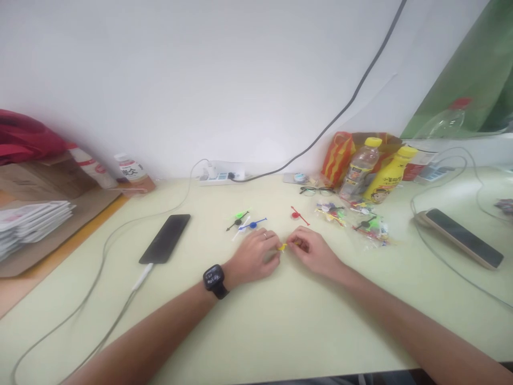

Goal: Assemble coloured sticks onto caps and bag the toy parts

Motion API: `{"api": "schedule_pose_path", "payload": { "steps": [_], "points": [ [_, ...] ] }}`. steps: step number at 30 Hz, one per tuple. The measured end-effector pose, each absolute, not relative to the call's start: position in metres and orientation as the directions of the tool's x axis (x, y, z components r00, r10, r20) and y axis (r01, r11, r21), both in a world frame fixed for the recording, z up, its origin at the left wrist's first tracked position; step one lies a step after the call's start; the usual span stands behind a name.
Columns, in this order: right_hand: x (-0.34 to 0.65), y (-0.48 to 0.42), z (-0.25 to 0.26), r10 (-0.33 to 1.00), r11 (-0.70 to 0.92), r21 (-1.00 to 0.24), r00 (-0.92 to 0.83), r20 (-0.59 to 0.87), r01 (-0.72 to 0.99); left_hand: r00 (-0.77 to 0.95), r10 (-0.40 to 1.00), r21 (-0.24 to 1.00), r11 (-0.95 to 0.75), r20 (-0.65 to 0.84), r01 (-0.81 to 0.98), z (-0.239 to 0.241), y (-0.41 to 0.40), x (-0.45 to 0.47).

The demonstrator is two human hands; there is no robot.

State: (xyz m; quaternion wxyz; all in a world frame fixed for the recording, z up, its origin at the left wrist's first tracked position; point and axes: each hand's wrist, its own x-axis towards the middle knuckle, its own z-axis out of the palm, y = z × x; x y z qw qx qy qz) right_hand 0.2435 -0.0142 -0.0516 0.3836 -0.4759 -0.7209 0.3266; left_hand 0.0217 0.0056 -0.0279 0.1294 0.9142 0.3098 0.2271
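Note:
A small yellow plastic piece (282,247) is pinched between my two hands, just above the pale green table. My left hand (254,258) closes on its left side, fingers curled. Opposite it, my right hand (316,250) has thumb and fingertips pressed together at the right end; some of the piece is hidden there. Beyond my left hand lie plastic pointers with round centres: a blue pointer (253,225), a white pointer (243,226), a black pointer (238,222) and a bright green one (239,215). A red pointer (295,215) lies past my right hand.
Clear bags of coloured pieces (371,224) lie at right, before a yellow bottle (388,176) and a clear bottle (358,168). Glasses (316,190) sit behind. A phone (166,239) with a cable is at left, another phone (465,238) at right. A power strip (222,177) stands by the wall.

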Motion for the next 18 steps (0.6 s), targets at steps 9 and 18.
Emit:
{"api": "schedule_pose_path", "payload": {
  "steps": [9,18],
  "points": [
    [0.247,-0.017,-0.046,0.97,0.234,-0.864,-0.162,0.18,0.446,0.521,0.756,0.554,-0.649,0.396,0.521,-0.025,0.005,0.016],
    [0.26,-0.011,-0.029,0.998,-0.005,-0.949,-0.054,-0.023,0.316,0.443,0.812,0.61,-0.58,0.381,0.539,-0.022,0.005,0.015]
  ]
}}
